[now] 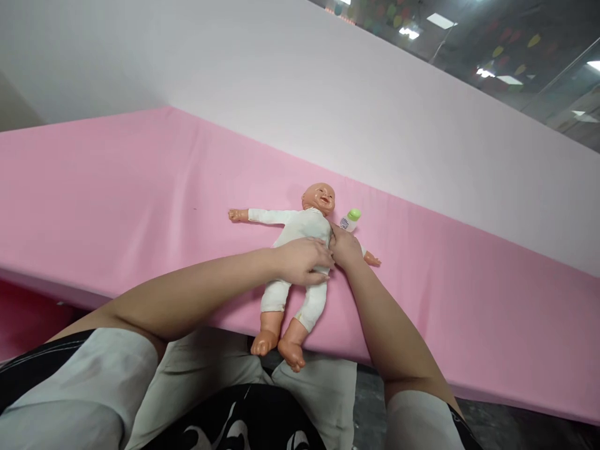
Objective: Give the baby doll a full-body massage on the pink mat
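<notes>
A baby doll (pixel 304 226) with a soft white body lies on its back on the pink-covered table (pixel 459 275). Its head points toward the wall, both arms are spread out, and its feet hang near the front edge. My left hand (pixel 304 259) rests across the doll's lower belly, fingers stretched out. Against the doll's side, just below its armpit, my right hand (pixel 345 247) is closed on the body, its fingertips partly hidden; that hand covers part of the doll's arm. Just beyond it is a small clear bottle (pixel 349 221) with a green cap.
A pale wall (pixel 300 94) rises behind the table, with a window (pixel 492 56) above it reflecting ceiling lights. My legs are under the table's front edge. Something red (pixel 28 322) shows at the lower left.
</notes>
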`<control>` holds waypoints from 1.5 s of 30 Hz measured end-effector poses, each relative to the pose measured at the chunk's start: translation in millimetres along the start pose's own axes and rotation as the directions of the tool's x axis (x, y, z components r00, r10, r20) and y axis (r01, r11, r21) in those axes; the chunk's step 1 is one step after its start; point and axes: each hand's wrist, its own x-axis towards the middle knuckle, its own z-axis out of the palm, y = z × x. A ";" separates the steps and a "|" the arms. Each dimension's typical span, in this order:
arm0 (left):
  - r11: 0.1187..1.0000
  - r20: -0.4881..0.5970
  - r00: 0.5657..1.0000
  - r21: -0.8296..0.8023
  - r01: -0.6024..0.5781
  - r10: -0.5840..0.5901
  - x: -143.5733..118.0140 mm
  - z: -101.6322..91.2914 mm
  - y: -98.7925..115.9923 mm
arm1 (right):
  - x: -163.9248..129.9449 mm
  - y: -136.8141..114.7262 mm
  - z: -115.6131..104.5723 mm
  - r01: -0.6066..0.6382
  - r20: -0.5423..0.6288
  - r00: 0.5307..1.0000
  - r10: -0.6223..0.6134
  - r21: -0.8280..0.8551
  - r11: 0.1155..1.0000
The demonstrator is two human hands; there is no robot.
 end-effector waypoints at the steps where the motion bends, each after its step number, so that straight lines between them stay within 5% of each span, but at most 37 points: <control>1: 0.999 0.008 0.999 0.017 0.035 -0.035 0.7 -0.2 -3.6 | -0.1 0.4 -0.3 0.006 0.003 1.000 -0.006 0.012 1.000; 11: 0.909 -0.177 0.906 0.100 0.405 -0.384 -6.8 -7.9 -81.1 | 1.8 -0.9 -2.8 0.032 0.016 0.999 -0.033 0.067 0.997; 15: 0.835 -0.288 0.822 0.110 0.538 -0.491 -17.9 -12.5 -97.0 | 2.2 4.7 0.6 0.033 -0.001 0.999 -0.033 0.104 0.994; 18: 0.728 -0.326 0.735 0.171 0.664 -0.595 -24.7 -16.4 -106.1 | -0.1 3.7 1.9 0.114 -0.118 0.989 -0.091 0.206 0.972; 22: 0.661 -0.299 0.692 0.212 0.720 -0.657 -26.6 -16.6 -113.9 | -15.7 -25.6 -4.3 0.495 -0.230 0.868 -0.441 0.319 0.808; 25: 0.679 -0.276 0.714 0.223 0.699 -0.644 -25.3 -13.6 -114.7 | -33.1 -58.3 -9.4 0.696 -0.092 0.690 -0.718 0.353 0.625; 27: 0.702 -0.259 0.738 0.231 0.674 -0.623 -25.5 -12.0 -113.4 | -41.7 -73.2 -10.8 0.721 0.006 0.643 -0.766 0.335 0.607; 36: 0.735 -0.172 0.775 0.248 0.631 -0.608 -29.6 -15.8 -108.8 | -23.9 -53.3 -6.8 0.587 0.135 0.779 -0.612 0.188 0.788; 45: 0.729 -0.196 0.756 0.204 0.654 -0.624 -26.8 -19.4 -106.5 | 4.2 -4.3 5.6 0.293 -0.036 0.956 -0.291 0.171 0.941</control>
